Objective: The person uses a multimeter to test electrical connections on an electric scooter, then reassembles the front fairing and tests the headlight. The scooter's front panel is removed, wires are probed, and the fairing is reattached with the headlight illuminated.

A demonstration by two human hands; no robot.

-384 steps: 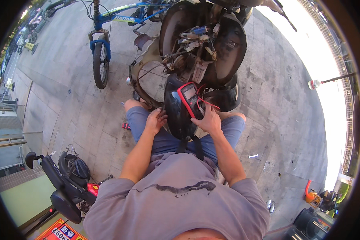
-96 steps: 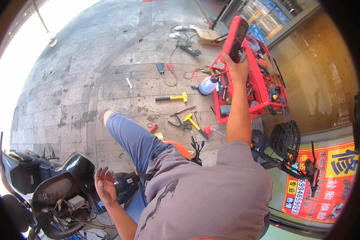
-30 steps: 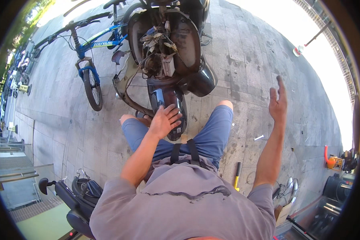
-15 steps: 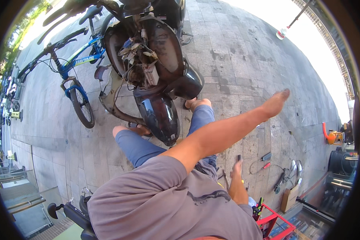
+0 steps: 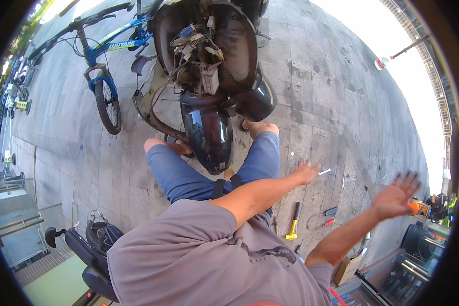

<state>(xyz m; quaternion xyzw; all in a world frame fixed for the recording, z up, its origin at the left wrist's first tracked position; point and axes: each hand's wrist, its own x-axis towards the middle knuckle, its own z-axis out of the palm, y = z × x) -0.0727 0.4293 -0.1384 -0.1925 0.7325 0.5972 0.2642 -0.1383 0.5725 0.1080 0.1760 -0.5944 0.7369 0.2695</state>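
My left hand [image 5: 306, 172] reaches across to the right over the paving. Its fingers are spread and hold nothing, and a small silver metal tool [image 5: 325, 172] lies on the ground just past the fingertips. Farther right, my right hand [image 5: 396, 198] is raised with its fingers apart, slightly blurred and empty. Between the two forearms a hammer [image 5: 294, 222] with a yellow head and dark handle rests on the ground. Ahead of me stands a partly stripped scooter, its dark glossy front fender [image 5: 207, 135] between my knees and bundled wires [image 5: 194, 43] exposed in its open body.
Near the hammer lie a red-handled tool [image 5: 328, 223] and a grey block-shaped item [image 5: 331, 211]. A blue bicycle [image 5: 104, 81] stands at the left. Behind me on the left is a black scooter seat [image 5: 81, 250]. A cardboard box [image 5: 346, 269] and an orange-yellow machine [image 5: 421, 208] are at the right.
My right hand has left the dark handle beside my lap and swung out to the right; the hammer lies on the paving. My left hand has drawn back from far right. The view has shifted.
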